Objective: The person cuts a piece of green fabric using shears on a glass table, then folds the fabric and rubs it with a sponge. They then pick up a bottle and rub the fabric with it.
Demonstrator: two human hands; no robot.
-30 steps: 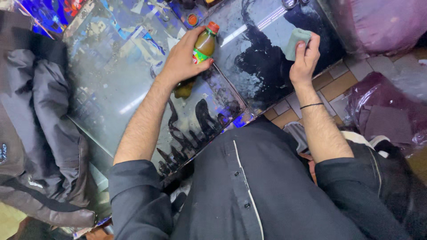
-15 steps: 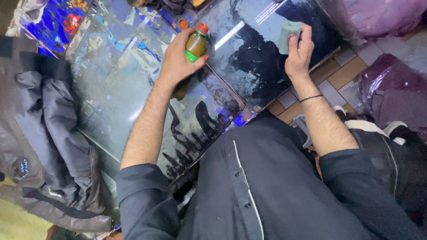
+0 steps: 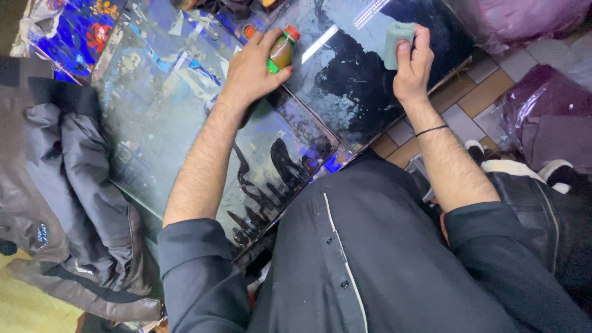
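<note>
My left hand (image 3: 250, 71) grips a small bottle (image 3: 282, 52) of amber liquid with a red cap and green label, held over the glass counter top (image 3: 166, 105). My right hand (image 3: 412, 65) presses a pale green sponge (image 3: 396, 42) against the dark, smeared part of the glass (image 3: 357, 92). A thin black band circles my right wrist. Both dark sleeves are rolled up to the elbow.
A grey jacket (image 3: 68, 203) lies at the left beside the counter. Purple plastic-wrapped bundles (image 3: 542, 117) sit at the right on a tiled floor (image 3: 478, 92). Colourful printed items (image 3: 74, 31) show under the glass at top left.
Both hands have slid further out over the glass, the left with the bottle and the right with the sponge. The view shifted a little.
</note>
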